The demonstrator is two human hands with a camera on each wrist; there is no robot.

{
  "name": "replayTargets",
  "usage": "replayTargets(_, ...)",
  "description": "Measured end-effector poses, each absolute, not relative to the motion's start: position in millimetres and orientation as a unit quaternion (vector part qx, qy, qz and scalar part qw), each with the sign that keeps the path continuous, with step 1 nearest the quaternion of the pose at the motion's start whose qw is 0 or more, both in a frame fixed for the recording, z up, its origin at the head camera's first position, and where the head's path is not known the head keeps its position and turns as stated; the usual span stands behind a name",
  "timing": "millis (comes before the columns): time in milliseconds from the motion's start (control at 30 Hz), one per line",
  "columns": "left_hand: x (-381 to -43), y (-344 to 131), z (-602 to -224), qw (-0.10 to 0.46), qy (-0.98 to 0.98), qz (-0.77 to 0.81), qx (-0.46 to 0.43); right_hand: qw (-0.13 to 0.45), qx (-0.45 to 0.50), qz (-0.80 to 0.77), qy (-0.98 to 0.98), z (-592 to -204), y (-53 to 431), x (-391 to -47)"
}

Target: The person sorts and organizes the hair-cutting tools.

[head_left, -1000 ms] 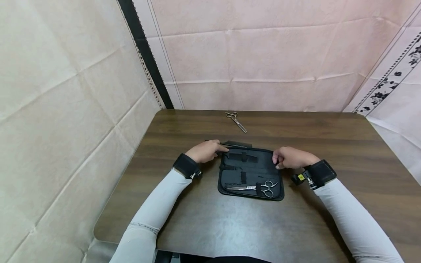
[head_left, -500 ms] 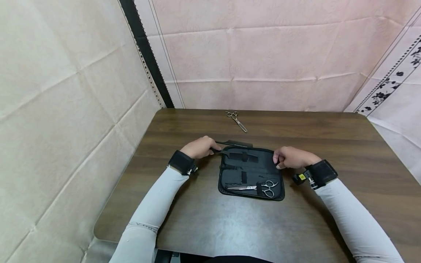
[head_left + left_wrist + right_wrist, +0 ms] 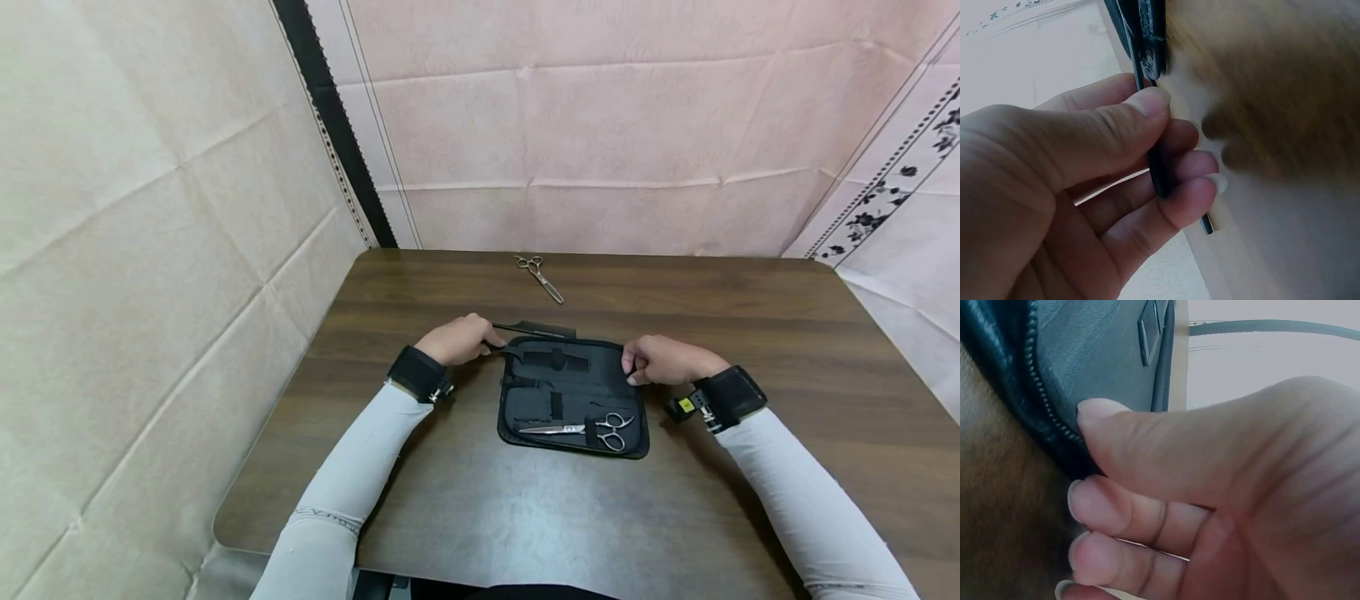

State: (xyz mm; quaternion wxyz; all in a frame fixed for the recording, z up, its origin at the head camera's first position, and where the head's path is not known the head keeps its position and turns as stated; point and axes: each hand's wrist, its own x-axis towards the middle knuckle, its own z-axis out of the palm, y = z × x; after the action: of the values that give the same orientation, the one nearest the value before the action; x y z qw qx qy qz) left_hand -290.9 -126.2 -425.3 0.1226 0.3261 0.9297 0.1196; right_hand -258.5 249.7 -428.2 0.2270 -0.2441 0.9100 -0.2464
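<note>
An open black zip case (image 3: 572, 396) lies on the table. Silver scissors (image 3: 573, 429) sit under a strap along its near side. At its far left corner my left hand (image 3: 457, 338) pinches a slim black handle (image 3: 1159, 165), apparently a comb's, between thumb and fingers; its other end reaches over the case. My right hand (image 3: 667, 358) grips the case's right edge, thumb on the inner face beside the zip (image 3: 1044, 394) and fingers at the outside. Just behind the case lies a black comb (image 3: 547, 330), partly hidden by the left hand. Thinning scissors (image 3: 542, 278) rest farther back.
The brown wooden table (image 3: 750, 300) runs up to a pale cloth wall (image 3: 600, 125) at the back. Another cloth wall (image 3: 150, 250) stands close along the left side. Elastic loops (image 3: 556, 405) cross the case's inside.
My left hand has drawn back leftward from the case's corner, where its index finger reached over the edge, and now pinches the black handle. The right hand keeps its grip on the case.
</note>
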Motion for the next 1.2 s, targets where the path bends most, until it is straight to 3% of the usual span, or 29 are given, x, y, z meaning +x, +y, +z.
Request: replayTargets(1200,-293.1,-123.3,-433.6,0.113,0.928,0.119,0.335,0.230,-0.246,-0.241,0.910,-429.4,250.2,-259.6)
